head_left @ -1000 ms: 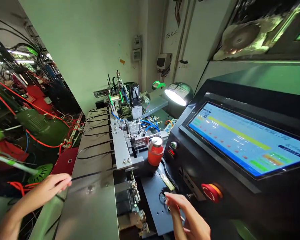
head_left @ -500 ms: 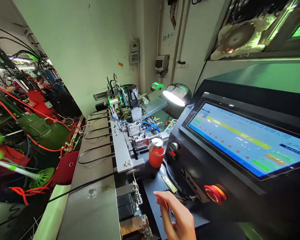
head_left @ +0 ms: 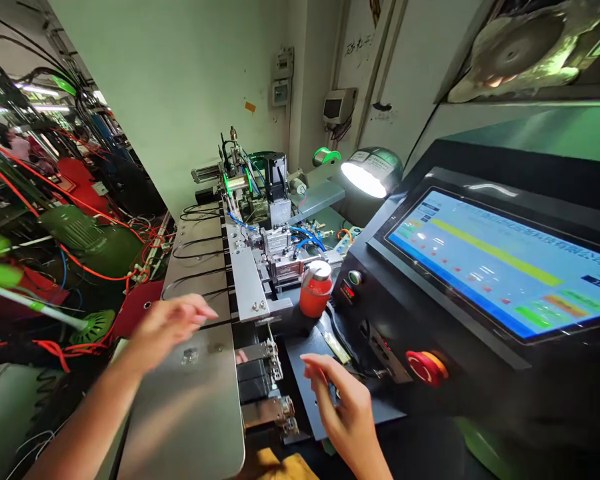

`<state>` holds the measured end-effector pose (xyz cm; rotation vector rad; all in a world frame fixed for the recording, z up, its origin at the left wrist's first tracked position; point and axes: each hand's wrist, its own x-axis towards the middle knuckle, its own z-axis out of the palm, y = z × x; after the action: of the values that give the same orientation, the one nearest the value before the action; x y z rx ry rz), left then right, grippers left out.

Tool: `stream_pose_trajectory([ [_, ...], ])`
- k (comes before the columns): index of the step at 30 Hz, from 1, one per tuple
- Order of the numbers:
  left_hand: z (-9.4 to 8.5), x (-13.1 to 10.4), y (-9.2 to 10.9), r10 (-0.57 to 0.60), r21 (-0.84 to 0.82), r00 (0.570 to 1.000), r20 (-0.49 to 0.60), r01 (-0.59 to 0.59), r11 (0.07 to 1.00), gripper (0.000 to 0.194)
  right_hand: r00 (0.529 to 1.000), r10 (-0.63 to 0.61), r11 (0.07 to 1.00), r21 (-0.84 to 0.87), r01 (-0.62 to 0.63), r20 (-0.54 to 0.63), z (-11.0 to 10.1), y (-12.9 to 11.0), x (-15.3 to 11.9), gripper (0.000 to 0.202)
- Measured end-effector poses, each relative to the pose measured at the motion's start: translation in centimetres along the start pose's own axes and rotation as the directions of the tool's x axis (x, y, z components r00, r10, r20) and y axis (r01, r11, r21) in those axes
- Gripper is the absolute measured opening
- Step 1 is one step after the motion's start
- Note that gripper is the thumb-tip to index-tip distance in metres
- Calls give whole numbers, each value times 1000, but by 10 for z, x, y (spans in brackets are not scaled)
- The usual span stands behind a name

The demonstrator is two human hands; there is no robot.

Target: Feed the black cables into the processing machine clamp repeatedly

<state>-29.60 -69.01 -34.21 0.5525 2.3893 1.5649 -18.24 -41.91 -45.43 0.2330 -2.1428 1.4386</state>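
My left hand [head_left: 167,327] is over the grey metal plate [head_left: 190,407], its fingers bunched together and pointing right; whatever they may hold is too small to tell. My right hand [head_left: 337,393] is above the dark base plate [head_left: 305,353], thumb and forefinger curled close together, with nothing I can make out between them. Between the hands lie small metal clamps [head_left: 275,360] at the edge of the machine. A red jar [head_left: 315,293] with a pale lid stands beyond my right hand.
To the right is a control panel with a lit screen [head_left: 495,267] and a red emergency button [head_left: 427,367]. A lit lamp [head_left: 370,172] hangs behind the jar. A green fan [head_left: 0,267] and red hoses are at left.
My left hand has come into view over the grey plate. My right hand remains near the dark base plate, fingers still curled. The view has shifted slightly, and yellow cloth shows at the bottom.
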Motion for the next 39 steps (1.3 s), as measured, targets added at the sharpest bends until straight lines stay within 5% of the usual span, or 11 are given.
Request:
stream_pose_trajectory([
  [4, 81, 11, -2, 41, 41, 963, 268, -54, 998, 41, 975, 220, 967, 121, -223, 40, -1, -7, 6, 13],
  [8, 115, 5, -15, 145, 153, 967, 211, -179, 972, 26, 926, 346, 901, 224, -373, 151, 7, -12, 9, 15],
  [16, 111, -1, -25, 224, 362, 947, 229, -297, 884, 19, 905, 342, 893, 212, -397, 254, 16, -9, 11, 23],
  [20, 122, -5, -17, 142, 167, 982, 128, -162, 972, 23, 960, 277, 918, 309, -249, -50, 34, -13, 4, 19],
  [23, 130, -11, -15, 51, -8, 993, 109, -50, 999, 26, 941, 176, 955, 281, -91, -291, 54, -17, -3, 14],
  [26, 134, -14, -15, 1, -99, 993, 117, 11, 995, 28, 916, 106, 980, 198, -30, -386, 67, -19, -7, 13],
  [30, 129, -12, -14, 37, -34, 995, 95, -34, 999, 28, 935, 113, 983, 176, -56, -337, 64, -17, -5, 15],
  [34, 116, 0, -18, 136, 219, 989, 64, -147, 965, 27, 970, 163, 980, 140, -139, -178, 44, -10, 0, 15],
  [39, 109, 17, -36, 52, 430, 994, 94, -88, 899, 26, 931, 273, 962, 71, -263, -243, 28, 5, -2, 18],
])
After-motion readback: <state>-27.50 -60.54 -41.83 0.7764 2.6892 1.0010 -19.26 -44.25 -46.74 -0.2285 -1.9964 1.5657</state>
